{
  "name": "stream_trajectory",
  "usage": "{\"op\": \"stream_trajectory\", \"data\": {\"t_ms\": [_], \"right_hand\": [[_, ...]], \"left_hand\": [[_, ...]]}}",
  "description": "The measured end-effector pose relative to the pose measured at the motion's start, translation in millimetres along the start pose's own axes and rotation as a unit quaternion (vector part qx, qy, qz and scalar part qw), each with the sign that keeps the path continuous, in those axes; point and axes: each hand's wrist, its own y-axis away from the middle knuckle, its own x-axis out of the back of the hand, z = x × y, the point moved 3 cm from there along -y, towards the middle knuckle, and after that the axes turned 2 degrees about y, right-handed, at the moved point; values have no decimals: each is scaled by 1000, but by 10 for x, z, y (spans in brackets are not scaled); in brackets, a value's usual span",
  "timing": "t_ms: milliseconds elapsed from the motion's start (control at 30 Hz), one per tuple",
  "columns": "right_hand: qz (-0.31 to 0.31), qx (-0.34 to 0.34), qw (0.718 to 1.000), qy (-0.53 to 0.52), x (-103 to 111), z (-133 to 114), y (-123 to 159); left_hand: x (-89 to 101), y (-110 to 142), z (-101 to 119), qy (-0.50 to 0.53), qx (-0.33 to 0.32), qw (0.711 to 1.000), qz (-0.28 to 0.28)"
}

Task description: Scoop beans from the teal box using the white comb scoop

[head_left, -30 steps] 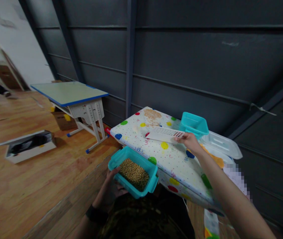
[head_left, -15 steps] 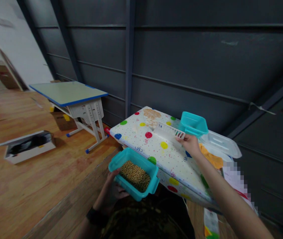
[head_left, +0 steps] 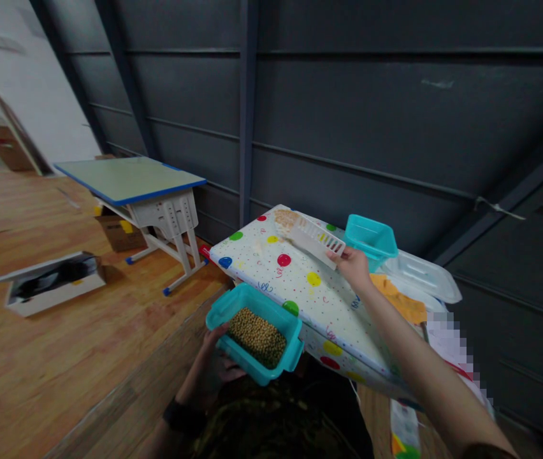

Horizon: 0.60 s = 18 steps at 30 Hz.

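My left hand (head_left: 218,354) grips the near left side of a turquoise plastic container (head_left: 220,310), held at the table's front edge. Inside it lie round yellow beans (head_left: 255,333) that look like soybeans, with greener ones toward the near right. In my right hand (head_left: 355,266) is the right end of a long white slotted plastic tray (head_left: 310,241), held tilted over the table. Its far left end partly hides a spread of small tan grains (head_left: 283,220). A second turquoise container (head_left: 371,234) stands just beyond my right hand.
The table wears a balloon-print cloth (head_left: 300,280). At its right are a clear plastic lid (head_left: 429,278) and an orange cloth (head_left: 400,301). Behind runs a dark panelled wall (head_left: 348,115). A school desk (head_left: 132,175) and an open white box (head_left: 56,280) stand to the left.
My right hand has moved the slotted tray slightly left and back, closer to the grains, and its tilt has changed. The left hand and bean container stay nearly still.
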Motion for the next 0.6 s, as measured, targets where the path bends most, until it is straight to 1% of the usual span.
{"op": "stream_trajectory", "data": {"t_ms": [67,133,200,267,333,433,600], "right_hand": [[-2,4,999,49,-215,-71,-143],[-8,24,992,126,-404,-158,-233],[-11,48,981,189,-540,-218,-267],[-12,63,974,218,-618,-223,-265],[-22,66,974,216,-643,-171,-254],[-35,54,983,170,-614,-49,-262],[-15,47,994,97,-587,72,-300]], "left_hand": [[17,-14,-11,-11,2,1000,2],[27,-18,-20,-19,5,1000,0],[26,-9,-21,-26,-1,1000,-11],[18,9,-15,-27,-8,999,-20],[5,31,-10,-22,-7,1000,-14],[-33,63,5,-21,-8,1000,-9],[-83,100,33,-25,-20,999,-12]]}}
